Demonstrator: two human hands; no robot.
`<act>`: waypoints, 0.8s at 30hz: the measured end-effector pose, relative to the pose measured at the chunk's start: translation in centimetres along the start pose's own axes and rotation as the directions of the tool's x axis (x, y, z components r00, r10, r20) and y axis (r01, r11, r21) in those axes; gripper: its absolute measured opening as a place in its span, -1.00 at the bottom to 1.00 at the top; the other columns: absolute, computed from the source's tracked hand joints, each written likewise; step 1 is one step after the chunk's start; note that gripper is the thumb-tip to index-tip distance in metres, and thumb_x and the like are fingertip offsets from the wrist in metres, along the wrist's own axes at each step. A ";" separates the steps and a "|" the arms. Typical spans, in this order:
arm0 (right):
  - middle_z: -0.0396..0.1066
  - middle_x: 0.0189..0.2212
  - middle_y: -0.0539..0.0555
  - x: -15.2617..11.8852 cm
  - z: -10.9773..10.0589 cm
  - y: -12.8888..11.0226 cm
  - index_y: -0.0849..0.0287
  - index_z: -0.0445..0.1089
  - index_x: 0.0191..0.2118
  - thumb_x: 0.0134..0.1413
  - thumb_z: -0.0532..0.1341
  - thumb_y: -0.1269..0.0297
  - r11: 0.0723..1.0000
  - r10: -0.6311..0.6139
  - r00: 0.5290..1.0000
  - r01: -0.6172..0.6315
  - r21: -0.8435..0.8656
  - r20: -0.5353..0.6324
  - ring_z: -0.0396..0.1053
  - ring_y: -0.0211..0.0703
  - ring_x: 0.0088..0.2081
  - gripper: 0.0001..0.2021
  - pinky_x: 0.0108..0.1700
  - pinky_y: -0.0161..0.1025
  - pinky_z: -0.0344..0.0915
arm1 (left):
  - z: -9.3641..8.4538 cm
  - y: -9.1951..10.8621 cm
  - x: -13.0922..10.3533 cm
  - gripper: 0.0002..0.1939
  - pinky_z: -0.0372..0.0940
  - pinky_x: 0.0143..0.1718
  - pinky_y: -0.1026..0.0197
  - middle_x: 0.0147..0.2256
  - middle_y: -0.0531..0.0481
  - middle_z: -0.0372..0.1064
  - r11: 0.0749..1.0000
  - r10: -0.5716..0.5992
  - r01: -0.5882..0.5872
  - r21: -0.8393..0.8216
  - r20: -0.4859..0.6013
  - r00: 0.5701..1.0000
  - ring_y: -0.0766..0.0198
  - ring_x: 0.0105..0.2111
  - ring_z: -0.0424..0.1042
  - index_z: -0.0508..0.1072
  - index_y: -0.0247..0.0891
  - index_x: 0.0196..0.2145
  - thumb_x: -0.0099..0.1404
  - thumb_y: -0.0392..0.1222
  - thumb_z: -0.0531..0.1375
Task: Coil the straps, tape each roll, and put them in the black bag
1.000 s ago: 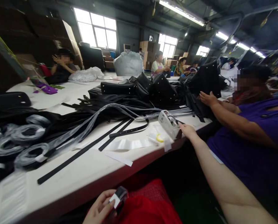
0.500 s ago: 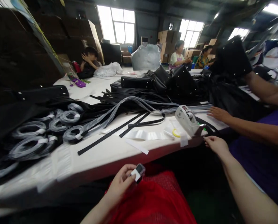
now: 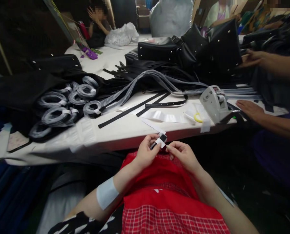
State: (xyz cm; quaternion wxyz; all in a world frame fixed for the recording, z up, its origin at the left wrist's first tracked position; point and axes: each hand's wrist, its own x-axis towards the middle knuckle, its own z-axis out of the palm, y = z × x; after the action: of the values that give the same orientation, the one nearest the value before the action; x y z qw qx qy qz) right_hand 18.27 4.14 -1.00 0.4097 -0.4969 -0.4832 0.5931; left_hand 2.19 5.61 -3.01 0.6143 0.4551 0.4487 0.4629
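The right hand (image 3: 181,155) is now off the tape cutter (image 3: 212,103), near the bundle (image 3: 163,138) the left hand (image 3: 148,152) pinches. I can't tell what the right grip holds.

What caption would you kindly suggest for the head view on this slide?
Left hand holds a small dark item; right hand beside it, before a table with black bags and coils.

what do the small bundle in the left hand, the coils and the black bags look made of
Small bundle in the left hand: dark, glossy, perhaps plastic, but too small to tell; its white strip looks like paper or tape. Coils: likely clear plastic film, from translucent shine. Black bags: smooth, softly shiny, so likely leather or imitation; bright studs look metal.
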 end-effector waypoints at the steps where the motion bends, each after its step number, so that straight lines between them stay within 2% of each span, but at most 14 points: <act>1: 0.29 -0.70 -0.07 0.3 0.2 0.3 0.21 0.41 -0.51 -0.06 0.34 -0.06 1.000 0.018 1.000 -0.018 -0.001 0.005 0.20 -0.32 -0.63 -0.62 -0.52 -0.34 0.15 | -0.1 0.0 0.0 -0.64 0.30 -0.15 0.18 -0.25 -0.13 0.46 1.000 0.004 -0.004 0.000 -0.006 1.000 0.20 -0.24 0.44 0.33 -0.30 -0.14 0.15 -0.13 0.30; 6: 0.25 -0.73 -0.09 1.2 0.3 1.4 0.21 0.37 -0.56 -0.11 0.35 -0.11 0.995 0.084 0.996 -0.083 -0.045 0.018 0.14 -0.36 -0.68 -0.57 -0.58 -0.36 0.07 | -0.4 -0.1 -0.3 -0.65 0.31 -0.21 0.22 -0.29 -0.10 0.46 0.999 -0.001 0.001 -0.032 -0.005 1.000 0.23 -0.29 0.45 0.33 -0.30 -0.16 0.16 -0.13 0.29; 11: 0.24 -0.74 -0.09 1.4 -0.1 1.9 0.20 0.35 -0.58 -0.08 0.34 -0.12 0.988 0.115 0.993 -0.111 -0.103 0.039 0.15 -0.35 -0.68 -0.55 -0.59 -0.36 0.10 | -0.1 -0.4 -0.2 -0.64 0.32 -0.24 0.22 -0.32 -0.08 0.47 0.991 -0.027 0.031 -0.127 0.035 0.999 0.25 -0.34 0.45 0.36 -0.31 -0.17 0.19 -0.01 0.27; 13: 0.30 -0.71 -0.06 1.3 -0.1 1.9 0.21 0.38 -0.56 -0.03 0.32 -0.08 0.988 0.113 0.989 -0.102 -0.116 0.097 0.21 -0.33 -0.64 -0.58 -0.53 -0.35 0.18 | -0.2 -0.6 0.0 -0.64 0.32 -0.28 0.23 -0.34 -0.09 0.47 0.996 -0.009 0.007 -0.091 -0.021 1.000 0.24 -0.35 0.45 0.37 -0.31 -0.21 0.17 0.00 0.29; 15: 0.42 -0.59 0.01 1.1 0.0 1.8 0.23 0.47 -0.42 0.00 0.31 -0.05 0.990 0.106 0.980 -0.088 -0.111 0.170 0.32 -0.26 -0.55 -0.63 -0.42 -0.31 0.30 | -0.3 -0.4 -0.1 -0.67 0.31 -0.30 0.23 -0.33 -0.11 0.48 0.999 0.022 -0.025 -0.021 -0.126 0.992 0.23 -0.35 0.44 0.39 -0.32 -0.24 0.18 0.00 0.28; 18: 0.54 -0.41 0.11 0.7 0.4 1.8 0.21 0.53 -0.22 -0.02 0.29 -0.03 0.987 0.101 0.979 -0.077 -0.140 0.179 0.46 -0.10 -0.38 -0.61 -0.24 -0.22 0.41 | -0.5 0.5 -1.0 -0.74 0.32 -0.28 0.19 -0.31 -0.13 0.49 0.984 0.133 -0.103 0.145 -0.217 0.967 0.19 -0.33 0.44 0.45 -0.30 -0.28 0.28 -0.01 0.19; 21: 0.57 -0.43 0.15 1.2 0.2 2.7 0.18 0.56 -0.40 -0.11 0.27 -0.05 0.962 0.106 0.989 -0.075 -0.262 0.107 0.51 0.09 -0.33 -0.64 -0.27 -0.16 0.45 | 0.0 1.1 -2.0 -0.73 0.31 -0.23 0.15 -0.34 -0.15 0.50 0.884 0.343 -0.274 0.378 -0.130 0.930 0.16 -0.30 0.46 0.50 -0.25 -0.35 0.35 -0.09 0.07; 24: 0.56 -0.54 0.13 2.9 0.1 3.6 0.11 0.54 -0.58 -0.30 0.27 -0.04 0.941 0.115 0.992 -0.091 -0.327 0.055 0.52 0.18 -0.40 -0.70 -0.39 -0.16 0.46 | 0.5 0.3 -2.3 -0.81 0.32 -0.19 0.11 -0.26 -0.19 0.50 0.782 0.474 -0.385 0.491 -0.067 0.878 0.10 -0.24 0.47 0.49 -0.19 -0.23 0.23 -0.09 0.19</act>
State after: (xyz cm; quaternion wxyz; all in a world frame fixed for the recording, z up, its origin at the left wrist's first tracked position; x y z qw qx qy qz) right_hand 17.69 6.21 -5.04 0.2732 -0.5599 -0.5620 0.5441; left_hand 2.25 3.34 -2.36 0.3205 0.6329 0.4854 0.5110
